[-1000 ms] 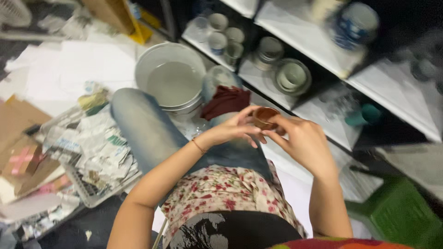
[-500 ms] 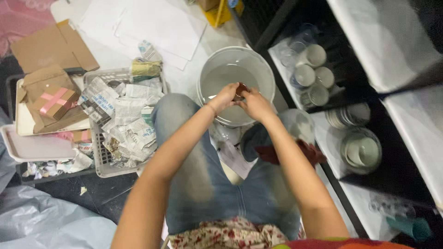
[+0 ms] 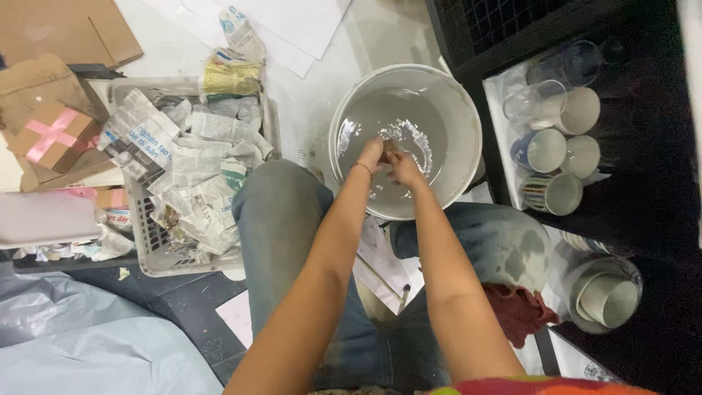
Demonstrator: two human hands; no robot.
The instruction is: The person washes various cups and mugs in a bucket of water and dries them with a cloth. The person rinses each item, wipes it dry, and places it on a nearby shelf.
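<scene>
- The small brown cup (image 3: pixel 390 148) is now down in the water, inside the white basin (image 3: pixel 468 146); half a second ago it sat at the basin's near rim, and a second ago it was up over the lap.
- It is mostly hidden between the fingers, so its facing and long axis cannot be told.
- Left hand (image 3: pixel 371 155) and right hand (image 3: pixel 404 168) meet over it, fingers curled around the cup, both dipped in water.
- Ripples and glints spread around them.
- Knees flank the basin.
- A red cloth (image 3: pixel 521 313) lies by the right knee.
- Left: a grey basket (image 3: pixel 157 256) of crumpled newspaper (image 3: pixel 191 157).
- Right: mugs (image 3: pixel 559 143) on a dark shelf.
</scene>
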